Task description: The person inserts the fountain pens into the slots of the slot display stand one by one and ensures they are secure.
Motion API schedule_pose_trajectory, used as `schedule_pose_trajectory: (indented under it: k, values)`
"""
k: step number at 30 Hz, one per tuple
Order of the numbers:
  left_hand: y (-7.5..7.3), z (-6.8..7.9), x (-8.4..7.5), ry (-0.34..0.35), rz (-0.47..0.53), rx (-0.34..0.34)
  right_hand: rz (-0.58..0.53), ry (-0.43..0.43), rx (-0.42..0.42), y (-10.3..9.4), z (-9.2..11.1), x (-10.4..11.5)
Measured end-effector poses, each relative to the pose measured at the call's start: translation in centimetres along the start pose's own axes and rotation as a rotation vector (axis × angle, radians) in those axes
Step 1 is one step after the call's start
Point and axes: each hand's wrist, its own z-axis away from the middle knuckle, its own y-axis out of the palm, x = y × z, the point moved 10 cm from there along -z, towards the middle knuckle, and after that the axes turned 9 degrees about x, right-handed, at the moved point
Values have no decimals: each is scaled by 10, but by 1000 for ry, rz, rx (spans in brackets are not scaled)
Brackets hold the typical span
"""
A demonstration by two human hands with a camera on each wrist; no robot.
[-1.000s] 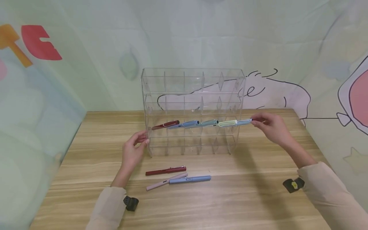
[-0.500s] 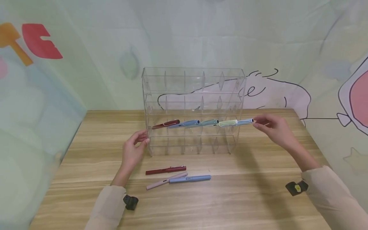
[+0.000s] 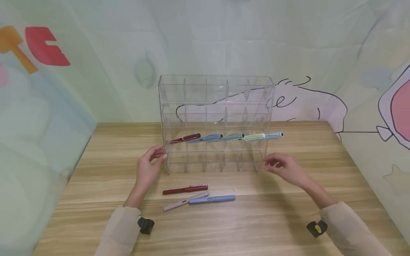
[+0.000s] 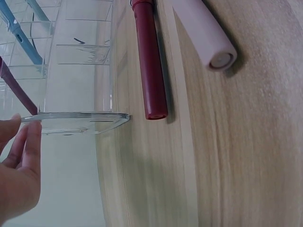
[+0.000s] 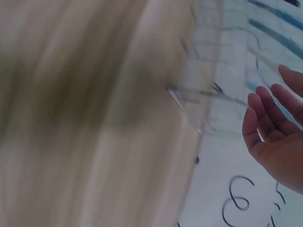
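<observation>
A clear acrylic display rack (image 3: 214,156) with several divided tiers stands upright on the table. My left hand (image 3: 150,166) pinches the edge of its left side panel between thumb and fingers, as the left wrist view shows. Beside the rack's lower right side is my right hand (image 3: 285,169), fingers loosely bent around nothing; whether it touches the panel I cannot tell. Along one tier lie a dark red pen (image 3: 185,138), a blue pen (image 3: 211,137), a teal pen (image 3: 234,136), a pale yellow-green pen (image 3: 254,137) and a light blue pen (image 3: 273,135), which juts past the right panel.
In front of the rack, a dark red pen (image 3: 185,190), a pale pink pen (image 3: 184,202) and a blue pen (image 3: 212,199) lie on the wooden table (image 3: 256,227). The pink and blue ones meet. A printed cloth backdrop (image 3: 205,42) hangs behind the table.
My right hand has let go of the light blue pen's end and moved down and left to the rack's lower right side. The left hand stays on the left panel.
</observation>
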Motion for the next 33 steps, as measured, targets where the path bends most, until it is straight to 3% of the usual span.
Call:
schedule_pose_trajectory:
  k: [9, 15, 21, 33]
  values:
    - [0, 0, -1, 9, 7, -4, -33, -46, 178, 83, -9, 5]
    - [0, 0, -1, 9, 8, -2, -38, -99, 242, 123, -15, 17]
    - [1, -1, 0, 7, 22, 0, -61, -134, 238, 142, -19, 25]
    - [1, 0, 0, -2, 32, -6, -5, -115, 228, 150, -18, 28]
